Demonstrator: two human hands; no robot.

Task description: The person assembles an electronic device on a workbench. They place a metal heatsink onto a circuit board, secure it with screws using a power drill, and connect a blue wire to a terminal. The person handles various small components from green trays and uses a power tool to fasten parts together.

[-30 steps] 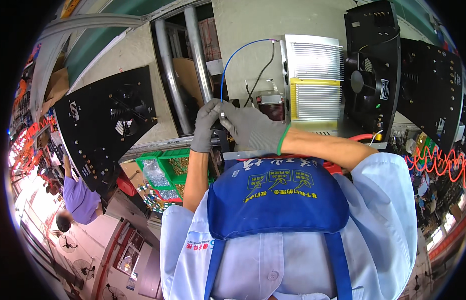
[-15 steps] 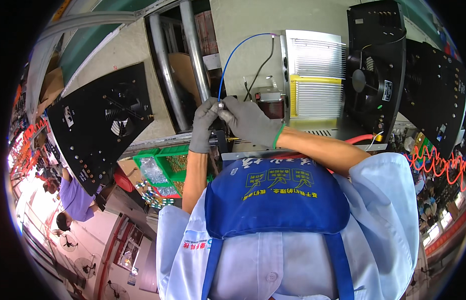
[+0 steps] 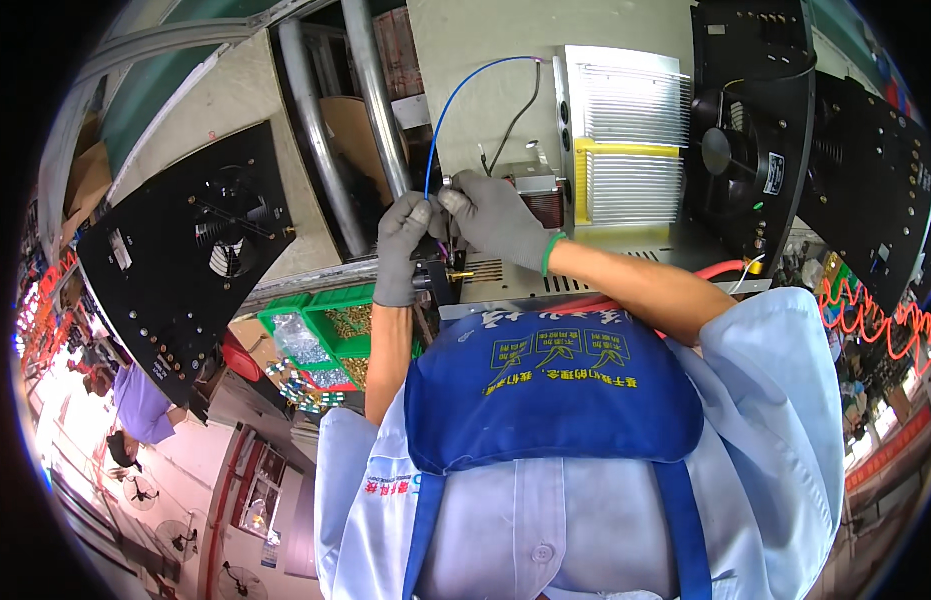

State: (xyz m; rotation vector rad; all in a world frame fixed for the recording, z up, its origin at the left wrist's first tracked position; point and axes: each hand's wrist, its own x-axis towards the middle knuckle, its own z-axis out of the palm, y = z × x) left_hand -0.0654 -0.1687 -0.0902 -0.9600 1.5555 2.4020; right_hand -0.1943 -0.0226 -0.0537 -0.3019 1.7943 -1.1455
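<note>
Both hands wear grey gloves and meet close together over the near edge of the metal unit. My left hand (image 3: 400, 245) pinches the lower end of a blue wire (image 3: 447, 97), which arches up and away to join a dark cable (image 3: 518, 120). My right hand (image 3: 505, 222) is closed beside it, thumb and finger on a small round metal piece (image 3: 447, 182). What that piece is cannot be made out. Just beyond the right hand sits a dark red coil block (image 3: 543, 205). A brass-coloured stud (image 3: 459, 275) sticks out below the hands.
Silver finned heat sinks (image 3: 630, 110) stand right of the hands, next to a black panel with a fan (image 3: 730, 155). Another black panel (image 3: 200, 250) leans at left. Green bins (image 3: 315, 325) hold small hardware. Two metal rollers (image 3: 375, 95) lie beyond; a person (image 3: 143, 405) is at far left.
The round metal piece, with my right fingertips, has moved up from beside my left fingers. My left hand has shifted slightly down the blue wire. The whole view has shifted a little.
</note>
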